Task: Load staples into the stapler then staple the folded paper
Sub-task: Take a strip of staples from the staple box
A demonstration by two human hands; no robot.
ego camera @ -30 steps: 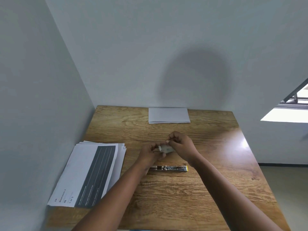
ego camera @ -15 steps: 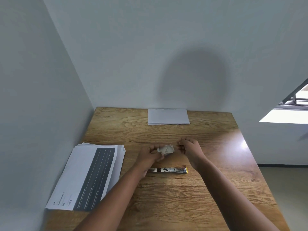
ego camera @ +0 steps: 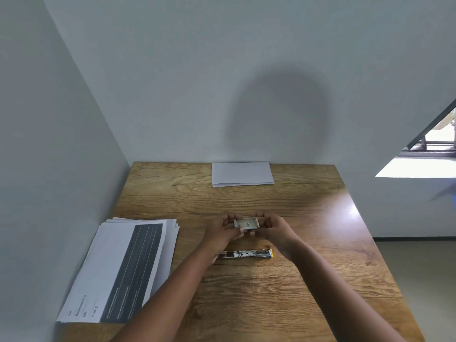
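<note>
both hands (ego camera: pixel 223 229) (ego camera: pixel 275 228) pinching a small staple box (ego camera: pixel 246 223), contents unclear, forearm hiding stapler's (ego camera: pixel 249 254) left end

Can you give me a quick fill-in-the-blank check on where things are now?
1. Both hands hold the small white ____ above the table.
2. The stapler lies on the table, ____ to the person than the hands.
3. The folded paper lies at the table's ____ edge.
4. The printed stack lies on the person's ____ side.

Missing words: box; nearer; far; left
</note>
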